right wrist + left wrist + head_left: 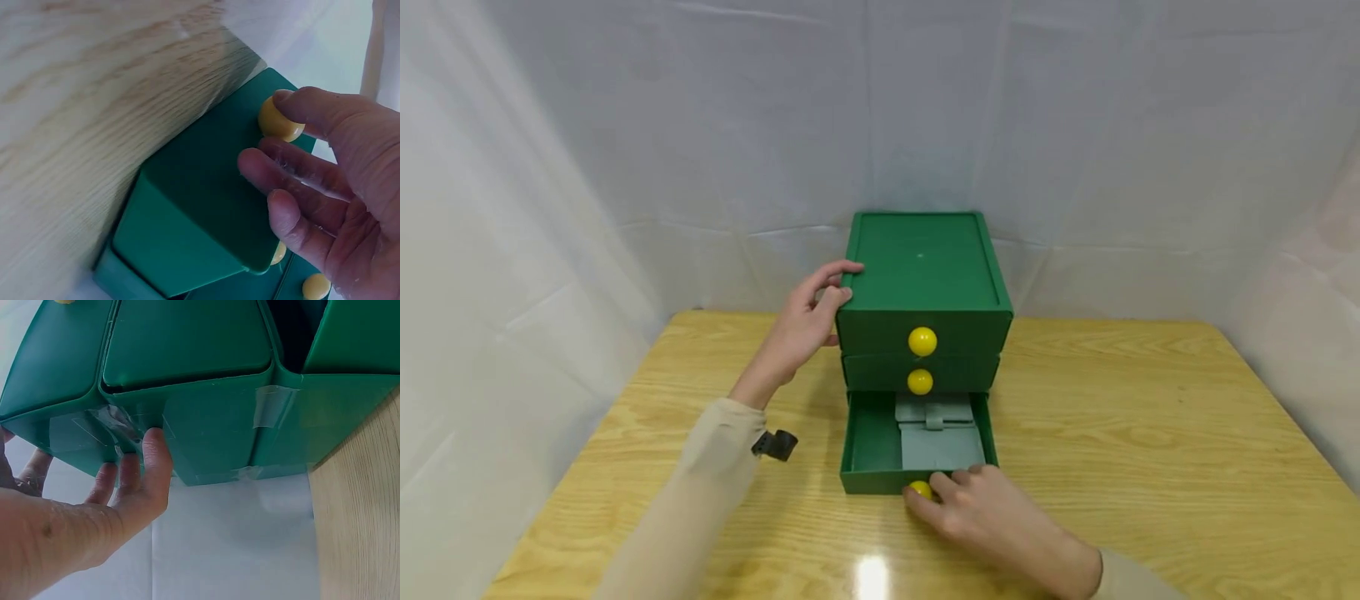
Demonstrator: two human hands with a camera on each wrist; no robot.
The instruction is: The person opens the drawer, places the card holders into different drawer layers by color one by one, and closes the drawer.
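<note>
Lighting bright and even, shadows soft. Overhead glare on the table (pixel 871 575) near edge. Wrist views soft, edges distorted.

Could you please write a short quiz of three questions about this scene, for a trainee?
1. True or false: the bottom drawer of the green cabinet is pulled out.
2. What does the right hand grip? A) the yellow knob of the bottom drawer B) the grey thing inside it C) the table edge
3. Which part of the cabinet does the left hand rest on?

Key: 1 true; 2 A; 3 its upper left side.
</note>
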